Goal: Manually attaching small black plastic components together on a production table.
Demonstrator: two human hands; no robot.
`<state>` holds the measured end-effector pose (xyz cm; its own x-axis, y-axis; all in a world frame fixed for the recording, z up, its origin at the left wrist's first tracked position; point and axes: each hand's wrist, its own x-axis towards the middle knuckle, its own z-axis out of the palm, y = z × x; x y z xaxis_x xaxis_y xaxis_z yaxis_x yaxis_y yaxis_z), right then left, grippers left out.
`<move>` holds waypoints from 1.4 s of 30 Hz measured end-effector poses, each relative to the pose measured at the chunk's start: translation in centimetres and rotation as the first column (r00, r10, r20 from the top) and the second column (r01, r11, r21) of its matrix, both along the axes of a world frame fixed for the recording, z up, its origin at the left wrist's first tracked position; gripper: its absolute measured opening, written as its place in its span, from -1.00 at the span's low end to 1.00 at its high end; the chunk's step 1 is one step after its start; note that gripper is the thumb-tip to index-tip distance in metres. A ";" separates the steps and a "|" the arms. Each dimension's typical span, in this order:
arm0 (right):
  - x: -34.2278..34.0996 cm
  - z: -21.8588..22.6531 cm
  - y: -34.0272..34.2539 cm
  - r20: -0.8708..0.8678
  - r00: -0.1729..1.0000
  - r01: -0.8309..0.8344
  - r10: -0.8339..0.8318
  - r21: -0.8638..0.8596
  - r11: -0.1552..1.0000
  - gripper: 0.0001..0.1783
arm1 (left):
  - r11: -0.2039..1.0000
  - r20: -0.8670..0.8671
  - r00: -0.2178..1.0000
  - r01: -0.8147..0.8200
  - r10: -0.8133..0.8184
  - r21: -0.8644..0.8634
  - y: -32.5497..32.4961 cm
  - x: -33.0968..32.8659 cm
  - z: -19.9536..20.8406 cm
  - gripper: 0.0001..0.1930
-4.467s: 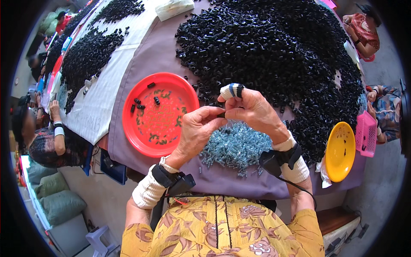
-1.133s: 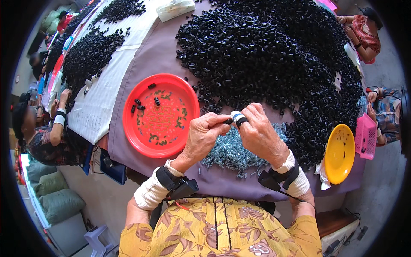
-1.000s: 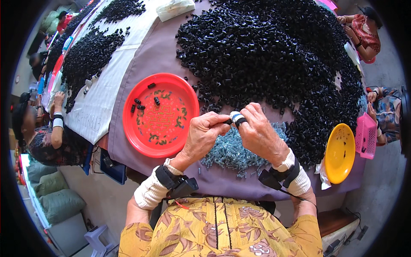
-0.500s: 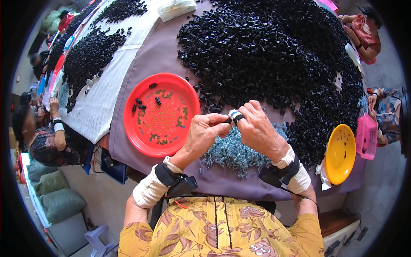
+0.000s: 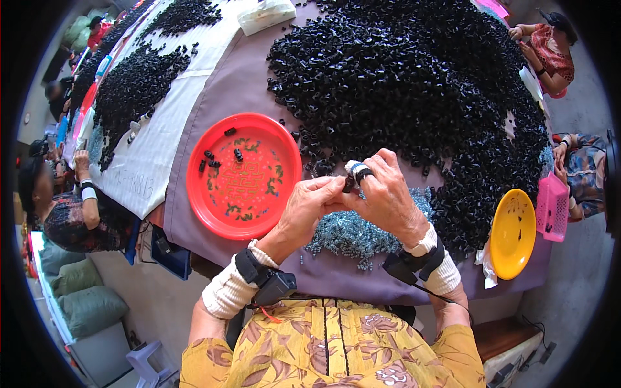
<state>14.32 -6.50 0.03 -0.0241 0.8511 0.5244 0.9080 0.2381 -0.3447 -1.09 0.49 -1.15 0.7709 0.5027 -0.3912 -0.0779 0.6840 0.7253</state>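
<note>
My left hand (image 5: 303, 208) and my right hand (image 5: 392, 202) meet above the near part of the table, fingers pinched together. Between their fingertips is a small black plastic piece (image 5: 349, 185), mostly hidden by the fingers. A finger of my right hand wears white wrapping and a black band. Just below the hands lies a heap of small bluish metal springs (image 5: 352, 234), partly covered by my right hand. Left of my left hand sits a round red tray (image 5: 198, 187) with several small black pieces (image 5: 239, 155) in it. A large pile of black plastic pieces (image 5: 375, 84) spreads beyond my hands.
A yellow oval dish (image 5: 501, 255) and a pink basket (image 5: 552, 194) stand at the right table edge. White cloth (image 5: 139, 184) covers the table at left, with another black pile (image 5: 139, 84) on it. Other people sit along both sides. A plastic packet (image 5: 265, 16) lies at the far edge.
My fingertips have drawn closer together around the black piece, and my right wrist has shifted slightly left. The tray and piles look the same.
</note>
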 end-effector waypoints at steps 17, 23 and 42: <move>0.2 0.3 -0.5 0.006 0.999 -0.040 0.041 -0.067 0.997 -0.78 | 0.997 0.002 0.999 -0.039 0.039 0.066 -0.9 0.1 -0.6 -0.77; 0.5 0.1 -0.4 -0.043 0.997 -0.059 0.058 -0.015 0.998 -0.78 | 0.990 -0.047 0.999 -0.001 0.008 0.143 -0.9 0.1 -0.1 -0.75; 3.3 0.7 -1.4 0.003 0.999 0.038 -0.038 -0.114 0.993 -0.60 | 0.964 -0.069 0.970 -0.221 0.233 0.150 1.4 -2.4 -0.1 -0.79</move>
